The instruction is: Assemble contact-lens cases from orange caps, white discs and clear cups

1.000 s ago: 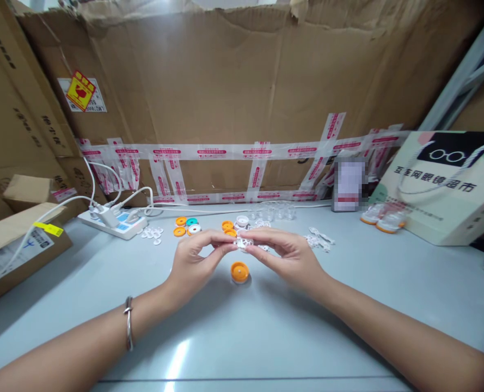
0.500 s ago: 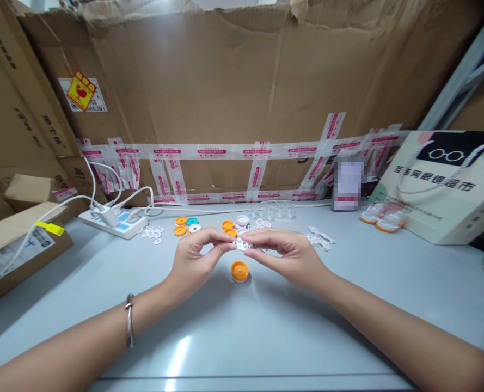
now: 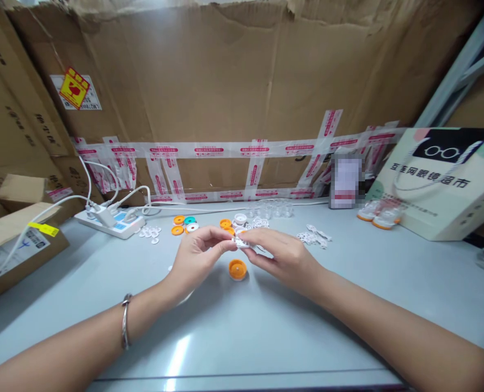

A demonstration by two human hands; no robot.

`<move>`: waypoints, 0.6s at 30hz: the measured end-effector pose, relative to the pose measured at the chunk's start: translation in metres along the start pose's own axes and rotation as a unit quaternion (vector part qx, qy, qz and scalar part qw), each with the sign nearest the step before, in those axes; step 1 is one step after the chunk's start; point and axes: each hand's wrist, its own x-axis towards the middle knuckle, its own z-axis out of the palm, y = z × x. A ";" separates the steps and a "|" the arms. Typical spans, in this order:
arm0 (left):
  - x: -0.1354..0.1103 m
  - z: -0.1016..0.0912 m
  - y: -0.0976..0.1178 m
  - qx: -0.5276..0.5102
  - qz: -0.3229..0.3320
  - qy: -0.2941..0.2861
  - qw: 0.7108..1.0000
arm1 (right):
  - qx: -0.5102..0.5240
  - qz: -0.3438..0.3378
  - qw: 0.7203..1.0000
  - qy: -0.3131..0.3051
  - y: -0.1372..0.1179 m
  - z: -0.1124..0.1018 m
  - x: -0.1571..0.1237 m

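Between the fingertips of my left hand and my right hand is a small white plastic part, pinched from both sides; its exact shape is partly hidden by the fingers. Just below it on the table stands a round orange cup-like piece with a small pin at its centre. Behind my hands lie more round pieces, among them an orange one, a white ring and a pile of white openwork parts. A bracelet circles my left wrist.
Left of centre lie orange, teal and white discs and small white pieces. A power strip with cables, clear cups, more white parts, a phone-like object and a paper bag stand around. A large carton backs the table.
The fingers of my right hand have shifted and curled further over the white part, turning it slightly. My left hand keeps its pinch. The whole view has moved a little.
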 end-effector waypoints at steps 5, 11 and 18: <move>0.006 -0.008 -0.007 0.143 -0.028 -0.110 0.983 | -0.012 0.071 0.997 -0.036 0.011 -0.006 0.000; 0.002 -0.006 -0.022 0.324 0.003 -0.165 0.932 | 0.024 0.194 0.976 -0.100 0.021 -0.007 0.000; 0.006 -0.003 -0.032 0.321 0.025 -0.119 0.939 | 0.032 0.230 0.964 -0.132 0.019 0.003 0.000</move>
